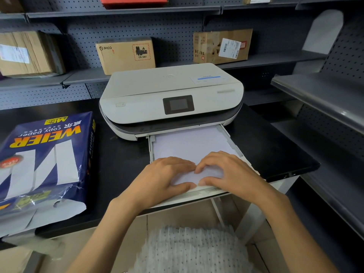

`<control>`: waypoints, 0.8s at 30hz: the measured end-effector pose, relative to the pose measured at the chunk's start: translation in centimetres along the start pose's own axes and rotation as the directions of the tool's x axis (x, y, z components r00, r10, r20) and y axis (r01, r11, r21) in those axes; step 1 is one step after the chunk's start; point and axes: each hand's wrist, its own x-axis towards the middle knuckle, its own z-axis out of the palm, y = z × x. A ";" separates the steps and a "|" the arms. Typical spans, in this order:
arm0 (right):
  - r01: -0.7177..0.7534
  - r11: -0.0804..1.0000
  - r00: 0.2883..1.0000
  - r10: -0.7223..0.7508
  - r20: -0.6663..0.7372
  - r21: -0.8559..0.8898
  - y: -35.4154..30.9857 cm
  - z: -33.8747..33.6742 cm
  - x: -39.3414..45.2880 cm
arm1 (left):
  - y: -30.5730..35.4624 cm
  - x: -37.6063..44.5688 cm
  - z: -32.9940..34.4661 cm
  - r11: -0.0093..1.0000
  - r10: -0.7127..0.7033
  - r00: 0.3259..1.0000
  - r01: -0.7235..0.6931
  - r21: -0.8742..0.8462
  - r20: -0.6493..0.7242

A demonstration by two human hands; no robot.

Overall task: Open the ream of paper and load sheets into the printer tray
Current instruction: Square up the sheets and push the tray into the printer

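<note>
A white printer point(171, 99) sits on a black counter, its paper tray point(228, 135) pulled out toward me. White sheets point(189, 143) lie flat in the tray. My left hand point(163, 179) and my right hand point(226, 173) both rest palm down on the near end of the sheets, fingertips almost touching, thumbs at the front edge of the stack. The blue ream wrapper point(43, 164), printed WEIER copy paper, lies at the left on the counter with its near end torn open.
The black counter point(122, 166) ends just under the tray's front. Grey pegboard shelves behind hold cardboard boxes point(126, 55) point(222, 46) point(29, 54). A grey shelf point(323, 95) juts out at the right, close to the printer.
</note>
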 end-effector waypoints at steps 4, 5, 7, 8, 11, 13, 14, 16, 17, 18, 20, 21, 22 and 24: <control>-0.001 1.000 1.000 0.001 -0.004 -0.028 -0.1 -0.1 0.0 | 0.0 0.0 0.0 1.000 0.006 1.000 -0.006 0.010 0.005; -0.001 0.999 1.000 0.001 -0.003 -0.033 -0.1 -0.1 0.0 | -0.1 -0.1 0.0 1.000 0.004 1.000 -0.004 0.010 0.006; -0.001 1.000 1.000 0.001 -0.002 -0.030 -0.2 -0.1 0.0 | 0.0 -0.2 0.1 1.000 0.000 1.000 0.000 0.001 0.009; -0.004 1.000 1.000 0.004 -0.002 -0.026 -0.2 -0.1 0.0 | 0.0 -0.2 0.1 1.000 -0.001 1.000 0.001 -0.007 0.009; -0.023 1.000 1.000 0.023 0.000 -0.013 -0.1 -0.1 0.0 | 0.2 -0.4 0.1 1.000 -0.004 1.000 0.005 -0.023 0.014; -0.026 1.000 1.000 0.026 0.007 -0.013 -0.1 -0.1 0.1 | 0.1 -0.4 0.0 0.999 -0.009 1.000 0.010 -0.034 0.028; -0.028 1.000 1.000 0.028 0.012 -0.011 -0.1 -0.1 0.1 | 0.0 -0.4 0.1 0.999 -0.007 0.999 0.009 -0.041 0.045; -0.045 0.999 0.998 0.045 0.033 -0.004 0.0 -0.3 0.2 | -0.1 -0.4 0.2 0.999 0.009 0.995 -0.004 -0.049 0.098; -0.053 0.999 0.997 0.053 0.048 0.002 0.0 -0.5 0.3 | -0.1 -0.4 0.2 0.999 0.015 0.992 -0.008 -0.051 0.125; -0.057 0.998 0.997 0.056 0.061 0.013 0.0 -0.7 0.3 | -0.2 -0.5 0.3 0.998 0.017 0.990 -0.009 -0.056 0.143; -0.064 0.997 0.996 0.061 0.063 0.045 0.0 -1.0 0.7 | -0.3 -0.6 0.2 0.995 0.007 0.988 0.008 -0.094 0.154; -0.069 0.996 0.997 0.066 0.046 0.061 0.2 -1.1 1.0 | -0.4 -0.6 0.2 0.992 -0.008 0.989 0.027 -0.122 0.151; -0.078 0.995 0.997 0.077 0.019 0.066 0.4 -1.2 1.4 | -0.5 -0.7 0.1 0.988 -0.027 0.989 0.049 -0.149 0.143; -0.116 0.993 0.991 0.117 -0.061 0.021 1.0 -1.5 2.2 | -0.8 -0.6 -0.1 0.981 -0.062 0.993 0.080 -0.177 0.104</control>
